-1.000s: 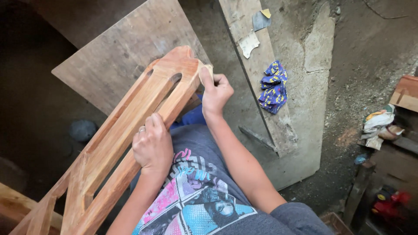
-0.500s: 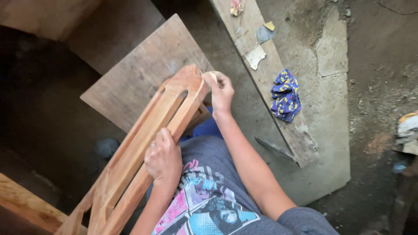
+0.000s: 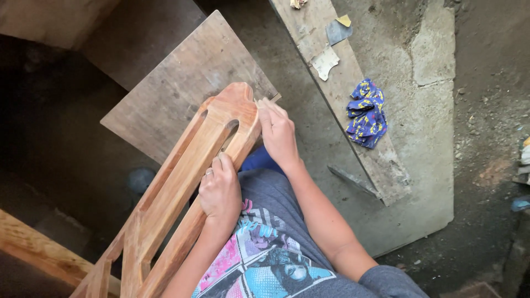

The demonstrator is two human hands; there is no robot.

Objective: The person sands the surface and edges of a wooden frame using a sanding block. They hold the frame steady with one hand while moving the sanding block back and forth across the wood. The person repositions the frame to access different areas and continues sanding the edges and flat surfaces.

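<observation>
A slatted wooden chair part [image 3: 182,182] of reddish wood lies slanted across my lap, its rounded top end pointing up and away. My left hand [image 3: 220,190], with a ring on one finger, grips one of its slats near the middle. My right hand [image 3: 277,132] presses a small folded piece of sandpaper [image 3: 264,101] against the right edge of the rounded top. Under the top end lies a flat plywood board [image 3: 182,94].
A long plank [image 3: 337,83] runs down the concrete slab [image 3: 430,138], with scraps of sandpaper [image 3: 326,62] and a blue and yellow cloth [image 3: 365,113] on it. A pale timber piece [image 3: 38,248] lies at the lower left. Clutter sits at the right edge.
The view has shifted, so everything sits lower and to the right. My right hand stays at the frame's top edge with the sandpaper; my left hand keeps its hold on the slat.
</observation>
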